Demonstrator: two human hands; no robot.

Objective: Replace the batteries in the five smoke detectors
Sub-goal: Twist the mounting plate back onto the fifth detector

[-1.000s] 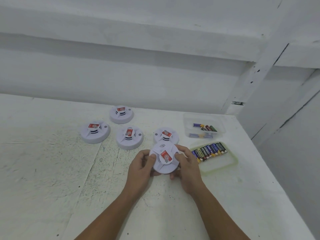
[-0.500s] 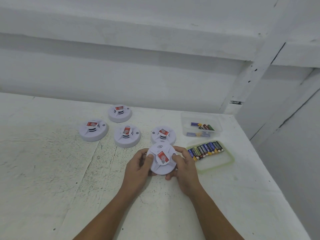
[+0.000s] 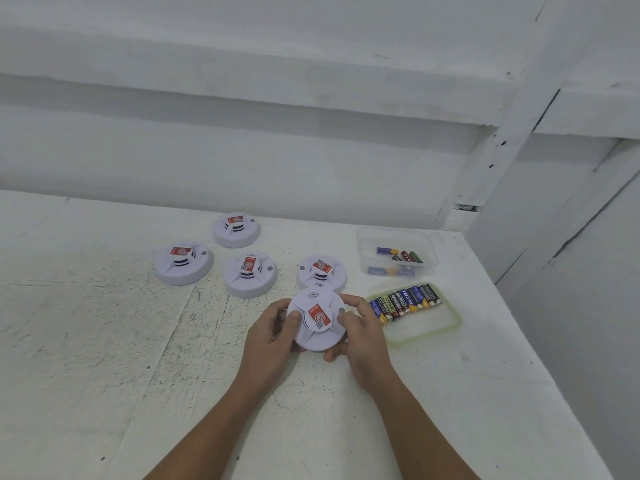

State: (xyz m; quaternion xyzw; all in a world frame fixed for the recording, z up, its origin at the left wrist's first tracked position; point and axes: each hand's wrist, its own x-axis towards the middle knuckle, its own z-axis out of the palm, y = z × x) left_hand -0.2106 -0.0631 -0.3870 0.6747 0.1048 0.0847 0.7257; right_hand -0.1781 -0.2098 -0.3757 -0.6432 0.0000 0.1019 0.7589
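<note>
A round white smoke detector point(image 3: 317, 320) with a red label on its raised centre is held just above the table, face up. My left hand point(image 3: 273, 336) grips its left rim, thumb on top. My right hand point(image 3: 360, 332) grips its right rim, thumb near the centre. Several more white detectors lie on the table behind it: one point(image 3: 321, 271) right behind, one point(image 3: 250, 274) in the middle, one point(image 3: 183, 261) at the left and one point(image 3: 236, 229) at the back. A row of several batteries point(image 3: 405, 302) lies in a green-rimmed lid point(image 3: 429, 327).
A clear plastic tub point(image 3: 396, 251) with a few loose batteries stands at the back right, near the table's corner. The white table point(image 3: 104, 341) ends at a right edge close to the lid. A white wall rises behind.
The detector has turned a little clockwise between my hands, its red label now more upright. Both hands keep their grip in about the same spot.
</note>
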